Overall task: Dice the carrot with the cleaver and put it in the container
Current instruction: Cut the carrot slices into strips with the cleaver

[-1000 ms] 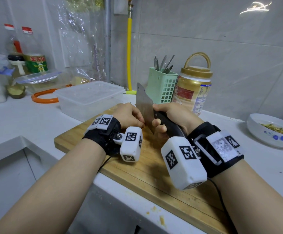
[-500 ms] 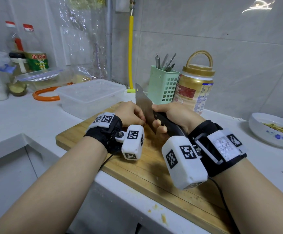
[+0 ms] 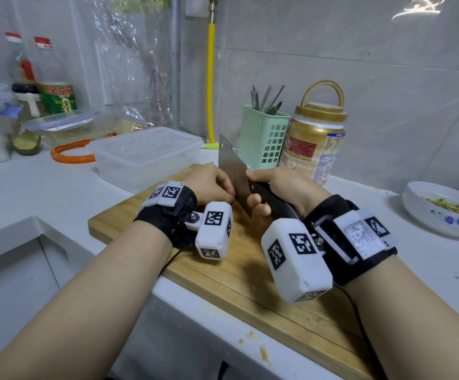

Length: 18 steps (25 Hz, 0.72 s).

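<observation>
At frame centre on the cutting board [image 3: 250, 272], the right hand [image 3: 283, 192] still grips the cleaver [image 3: 234, 171], unmoved beside the curled left hand [image 3: 209, 182], whose hold, like the carrot, stays hidden; container [image 3: 146, 154] upper left.

Rectangular brushed-metal cleaver [image 3: 232, 171] has a dull grey sheen and a glossy black handle. The pale wooden cutting board [image 3: 239, 272] looks matt, grain and knife marks showing. Frosted translucent plastic container [image 3: 143, 157] at 10 o'clock, mint-green plastic lattice caddy [image 3: 264, 138] at 12. White table [image 3: 31, 187] is smooth; grey wall tiles [image 3: 360, 64] are glossy.
</observation>
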### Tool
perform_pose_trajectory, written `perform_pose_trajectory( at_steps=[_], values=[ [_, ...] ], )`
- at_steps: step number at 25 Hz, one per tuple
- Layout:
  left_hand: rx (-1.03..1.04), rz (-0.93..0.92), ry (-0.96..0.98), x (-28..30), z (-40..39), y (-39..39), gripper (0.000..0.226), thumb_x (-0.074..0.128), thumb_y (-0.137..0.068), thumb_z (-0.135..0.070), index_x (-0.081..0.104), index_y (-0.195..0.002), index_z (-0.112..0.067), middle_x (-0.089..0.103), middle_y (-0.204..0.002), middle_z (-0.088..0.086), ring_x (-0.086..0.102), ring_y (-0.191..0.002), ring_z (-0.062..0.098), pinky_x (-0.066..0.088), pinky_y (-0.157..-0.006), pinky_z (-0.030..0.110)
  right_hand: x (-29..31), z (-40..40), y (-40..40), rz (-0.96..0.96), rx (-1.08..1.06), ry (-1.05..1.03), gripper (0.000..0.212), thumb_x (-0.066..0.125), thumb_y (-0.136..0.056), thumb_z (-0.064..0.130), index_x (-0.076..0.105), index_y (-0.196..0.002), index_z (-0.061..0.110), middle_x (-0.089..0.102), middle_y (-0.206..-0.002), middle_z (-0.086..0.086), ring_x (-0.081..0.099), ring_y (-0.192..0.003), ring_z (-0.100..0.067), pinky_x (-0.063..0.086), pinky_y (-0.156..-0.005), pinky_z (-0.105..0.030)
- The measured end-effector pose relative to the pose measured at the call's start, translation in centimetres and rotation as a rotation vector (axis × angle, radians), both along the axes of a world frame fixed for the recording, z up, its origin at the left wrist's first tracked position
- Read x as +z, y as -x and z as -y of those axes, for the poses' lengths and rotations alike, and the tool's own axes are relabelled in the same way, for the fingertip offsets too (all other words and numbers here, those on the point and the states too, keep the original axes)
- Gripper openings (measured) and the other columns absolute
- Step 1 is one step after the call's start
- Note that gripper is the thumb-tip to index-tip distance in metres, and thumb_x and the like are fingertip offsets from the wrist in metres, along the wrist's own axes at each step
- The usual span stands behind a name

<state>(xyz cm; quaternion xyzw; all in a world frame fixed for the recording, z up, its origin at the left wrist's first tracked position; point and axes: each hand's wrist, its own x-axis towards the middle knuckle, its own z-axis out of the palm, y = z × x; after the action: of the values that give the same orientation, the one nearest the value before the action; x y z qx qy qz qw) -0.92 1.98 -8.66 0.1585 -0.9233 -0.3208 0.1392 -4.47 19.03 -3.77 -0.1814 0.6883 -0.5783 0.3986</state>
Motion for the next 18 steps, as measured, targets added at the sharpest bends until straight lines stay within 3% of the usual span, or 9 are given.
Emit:
perform_pose_trajectory(
  at_steps=[6,9,12,18],
  values=[
    [-0.003,0.025,-0.006,0.0,0.1,0.0,0.009,0.078,-0.066,-0.026,0.074,-0.071,-0.031,0.070,-0.073,-0.010,0.066,-0.079,0.012,0.055,-0.079,0.032,-0.4,0.3,0.0,-0.010,0.001,0.007,0.029,0.045,-0.101,0.026,0.047,-0.081,0.005,0.041,-0.055,-0.007,0.035,-0.029,-0.013,0.030,-0.033,-0.014],
    [-0.009,0.034,-0.025,0.0,0.1,0.0,0.010,0.076,-0.066,-0.026,0.075,-0.073,-0.033,0.071,-0.073,-0.010,0.067,-0.081,0.012,0.057,-0.084,0.038,-0.3,-0.1,0.5,0.034,0.016,-0.016,0.027,0.044,-0.101,0.031,0.043,-0.084,0.010,0.041,-0.056,-0.004,0.036,-0.033,-0.013,0.029,-0.040,-0.017],
    [0.008,0.029,-0.024,0.0,0.1,-0.1,0.011,0.076,-0.071,-0.021,0.076,-0.076,-0.031,0.071,-0.077,-0.008,0.067,-0.082,0.011,0.056,-0.085,0.036,-0.2,-0.3,0.9,0.064,0.011,-0.005,0.023,0.044,-0.101,0.030,0.038,-0.087,0.012,0.041,-0.057,-0.004,0.035,-0.034,-0.013,0.028,-0.043,-0.018],
    [-0.023,-0.010,-0.057,0.1,0.1,0.0,0.013,0.079,-0.074,-0.010,0.076,-0.077,-0.022,0.073,-0.085,-0.001,0.066,-0.085,0.014,0.055,-0.089,0.036,0.2,-0.7,1.5,0.144,0.048,0.011,0.021,0.043,-0.100,0.030,0.035,-0.107,0.013,0.043,-0.051,-0.003,0.037,-0.031,-0.012,0.032,-0.038,-0.014]
  ],
)
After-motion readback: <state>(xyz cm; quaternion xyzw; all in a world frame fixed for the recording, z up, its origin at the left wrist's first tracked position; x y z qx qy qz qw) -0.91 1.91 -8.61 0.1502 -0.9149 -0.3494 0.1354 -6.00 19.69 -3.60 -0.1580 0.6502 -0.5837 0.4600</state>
